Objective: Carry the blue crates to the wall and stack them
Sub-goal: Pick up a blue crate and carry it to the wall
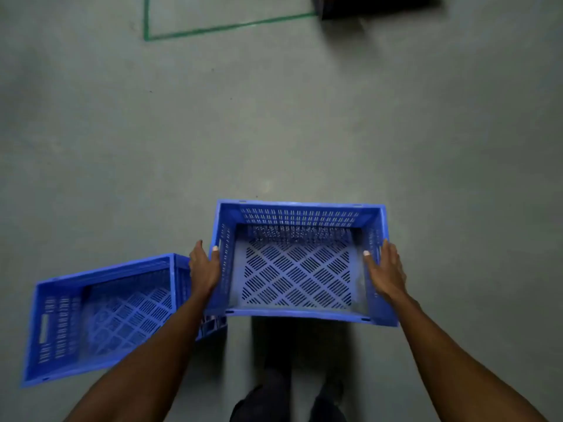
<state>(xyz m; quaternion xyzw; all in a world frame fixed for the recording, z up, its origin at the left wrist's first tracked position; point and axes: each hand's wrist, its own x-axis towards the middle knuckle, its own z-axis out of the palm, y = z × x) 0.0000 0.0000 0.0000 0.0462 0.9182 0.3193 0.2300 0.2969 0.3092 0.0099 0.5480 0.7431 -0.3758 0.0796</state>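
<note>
Hands, left hand and right hand, grip the blue crate's short sides, second crate just left, bare floor beyond.

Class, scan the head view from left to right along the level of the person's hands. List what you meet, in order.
The blue crate on the floor → left hand → the held blue crate → right hand → bare grey floor.

dark object beyond held crate: cropped by top edge, blurred, unidentifiable. Fingers of both hands hidden outside its walls. Feet below it: dark, indistinct.
</note>
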